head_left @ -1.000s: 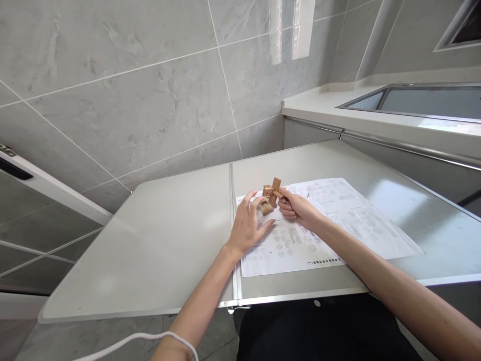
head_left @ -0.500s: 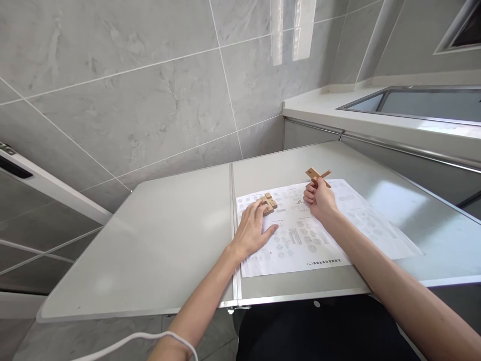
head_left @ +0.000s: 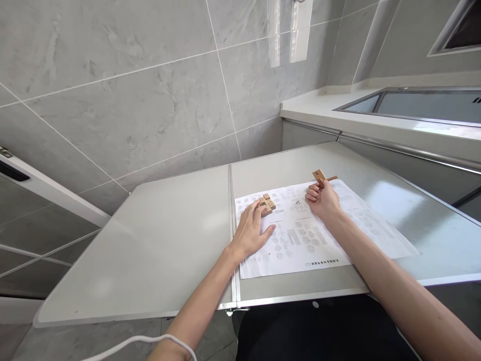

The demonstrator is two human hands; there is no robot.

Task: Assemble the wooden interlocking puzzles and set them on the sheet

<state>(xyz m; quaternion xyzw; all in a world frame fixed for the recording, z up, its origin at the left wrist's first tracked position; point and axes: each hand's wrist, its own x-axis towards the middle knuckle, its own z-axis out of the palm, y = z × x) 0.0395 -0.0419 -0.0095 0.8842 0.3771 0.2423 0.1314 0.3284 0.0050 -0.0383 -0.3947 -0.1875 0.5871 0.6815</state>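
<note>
While both forearms reach forward from the near edge, the grey folding surface (head_left: 150, 240) spreads beneath them in two leaves joined by one seam, its left corner cut off by nothing but its right end running out of view. One printed sheet (head_left: 338, 235) lies on the right leaf, covered in small diagrams too fine to read. The left hand (head_left: 251, 229) rests palm down at the sheet's left edge, fingers stretched forward and slack, their tips touching a wooden cluster (head_left: 267, 202) of interlocked blocks that lies flat on the paper (how many blocks make it up cannot be told, since the fingers hide its near side). The right hand (head_left: 323, 200) is raised a little over the sheet's far half, curled into a loose fist and gripping wooden pieces (head_left: 321, 176) between thumb and fingers; these look like two, a short block and a thinner stick pointing right, though their lower ends are hidden inside the fist. The two wooden groups lie well apart.
</note>
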